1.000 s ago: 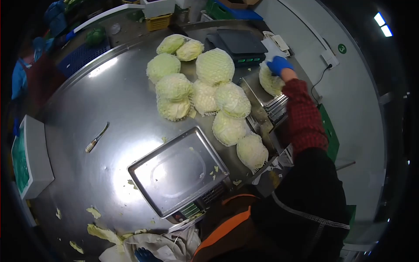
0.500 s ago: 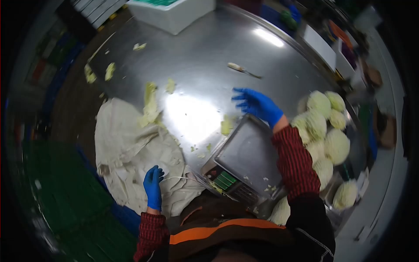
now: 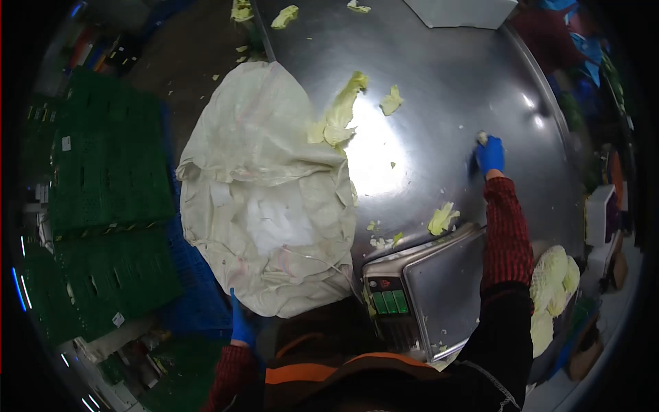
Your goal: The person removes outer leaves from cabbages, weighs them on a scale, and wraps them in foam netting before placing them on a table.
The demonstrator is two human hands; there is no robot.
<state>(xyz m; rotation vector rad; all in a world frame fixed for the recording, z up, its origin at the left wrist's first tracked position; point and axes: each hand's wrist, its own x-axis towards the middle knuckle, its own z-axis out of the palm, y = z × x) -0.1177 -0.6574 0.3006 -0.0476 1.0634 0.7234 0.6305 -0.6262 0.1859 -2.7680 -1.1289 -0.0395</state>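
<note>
My right hand [image 3: 490,156], in a blue glove, is closed on a small knife on the steel table. The knife's pale handle end [image 3: 482,137] pokes out past the fingers; its blade is hidden. My left hand [image 3: 240,324], also blue-gloved, hangs low beside the near edge of a large off-white woven sack [image 3: 257,137]. A finger stretches upward there and the palm appears to hold nothing. The sack lies with its mouth gaping, and something white [image 3: 278,220] shows inside.
A scale [image 3: 443,288] with a steel pan stands close to my body. Cabbages [image 3: 549,281] are piled on the right. Leaf scraps [image 3: 341,113] lie on the steel table [image 3: 439,82]. Green crates [image 3: 110,172] are stacked on the left, a white box [image 3: 463,12] at the far edge.
The view has turned left. My right hand has moved from above the scale out to the knife and closed on it. My left hand has dropped from over the sack to its near edge.
</note>
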